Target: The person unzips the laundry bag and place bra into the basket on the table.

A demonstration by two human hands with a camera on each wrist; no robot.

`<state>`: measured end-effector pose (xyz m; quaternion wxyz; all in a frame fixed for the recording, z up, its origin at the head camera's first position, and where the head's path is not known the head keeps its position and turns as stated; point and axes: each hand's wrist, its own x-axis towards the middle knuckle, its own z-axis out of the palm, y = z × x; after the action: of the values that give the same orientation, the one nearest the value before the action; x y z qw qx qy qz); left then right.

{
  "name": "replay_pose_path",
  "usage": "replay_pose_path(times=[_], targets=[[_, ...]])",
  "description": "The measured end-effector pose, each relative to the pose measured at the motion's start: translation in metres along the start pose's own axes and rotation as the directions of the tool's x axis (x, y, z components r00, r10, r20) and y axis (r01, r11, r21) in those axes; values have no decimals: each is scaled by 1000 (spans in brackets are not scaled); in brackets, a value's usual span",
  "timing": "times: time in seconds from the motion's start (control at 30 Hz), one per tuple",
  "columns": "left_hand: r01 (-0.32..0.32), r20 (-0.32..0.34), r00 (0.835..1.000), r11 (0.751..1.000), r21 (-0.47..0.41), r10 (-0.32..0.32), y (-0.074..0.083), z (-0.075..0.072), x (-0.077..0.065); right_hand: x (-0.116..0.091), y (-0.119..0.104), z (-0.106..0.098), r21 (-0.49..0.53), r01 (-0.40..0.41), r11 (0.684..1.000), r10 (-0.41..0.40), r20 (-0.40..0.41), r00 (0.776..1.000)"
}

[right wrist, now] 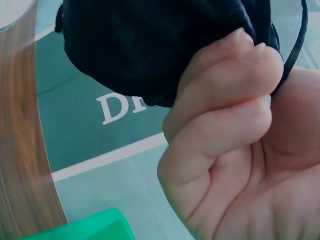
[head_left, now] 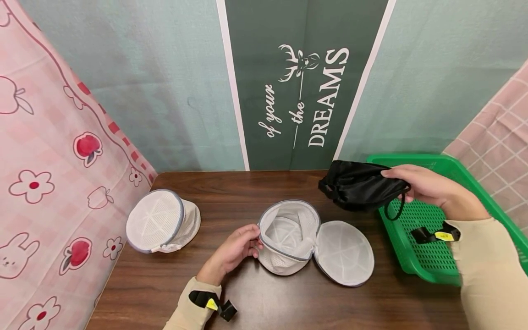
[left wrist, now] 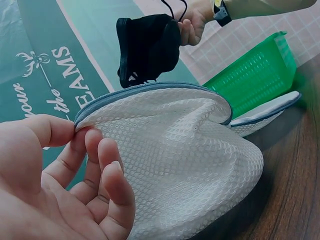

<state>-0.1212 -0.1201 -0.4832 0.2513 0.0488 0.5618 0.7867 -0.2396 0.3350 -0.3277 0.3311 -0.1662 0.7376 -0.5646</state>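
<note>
My left hand (head_left: 238, 243) pinches the blue-edged rim of an open white mesh laundry bag (head_left: 284, 268) between thumb and fingers. The bag stands on the table, its inside showing a second mesh layer, and its round lid (head_left: 344, 252) lies folded out to the right. Up and to the right, my right hand (head_left: 420, 183) grips one end of a black satiny cloth item (head_left: 359, 185) with a thin strap hanging in a loop. This item hangs above the table, between the bag and the green basket (head_left: 406, 250). In the right wrist view, curled fingers (right wrist: 220, 125) press into the black cloth.
A second white mesh laundry bag (head_left: 154, 220), its lid over the top, sits on the left of the brown wooden table (head_left: 231, 192). Pink patterned cloth (head_left: 53, 160) hangs at the left, green curtain cloth (head_left: 165, 91) behind, and pink checked cloth (head_left: 503, 151) at the right.
</note>
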Motion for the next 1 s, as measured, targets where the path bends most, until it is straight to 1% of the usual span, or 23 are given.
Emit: replay_pose_path(times=[0.1, 0.17, 0.27, 0.37, 0.5, 0.57, 0.63, 0.77, 0.83, 0.9, 1.0], targets=[[-2, -1, 1000, 1000, 3, 2, 0, 0, 0, -6, 3, -7, 31, 13, 999, -11, -63, 998], [-3, -1, 1000, 1000, 5, 3, 0, 1, 0, -9, 6, -11, 72, 39, 997, -33, -92, 995], [-4, -1, 1000, 1000, 6, 4, -1, 1, 0, -14, 11, -17, 149, 89, 985, -70, -128, 989], [-4, 1, 1000, 1000, 4, 4, -1, 0, 1, -18, 13, -23, 228, 116, 967, -73, -188, 979], [-5, 6, 1000, 1000, 2, 5, -1, 0, 1, -22, 17, -29, 339, 152, 929, -54, -280, 958], [-3, 6, 1000, 1000, 2, 3, -1, 0, 1, -24, 20, -32, 391, 179, 903, -51, -317, 947], [1, -1, 1000, 1000, 2, -1, -2, 0, 0, -25, 23, -35, 431, 201, 880, -54, -330, 942], [19, -8, 1000, 1000, 0, -19, -4, 1, -2, -28, 31, -39, 480, 221, 849, -51, -341, 939], [21, -7, 1000, 1000, -1, -21, -5, 2, -3, -30, 34, -42, 503, 223, 835, -34, -356, 934], [16, -6, 1000, 1000, -3, -16, -5, 2, -3, -32, 36, -45, 530, 233, 815, -11, -388, 922], [6, -15, 1000, 1000, -2, -6, -5, 2, -2, -35, 38, -51, 575, 259, 776, 28, -442, 897]])
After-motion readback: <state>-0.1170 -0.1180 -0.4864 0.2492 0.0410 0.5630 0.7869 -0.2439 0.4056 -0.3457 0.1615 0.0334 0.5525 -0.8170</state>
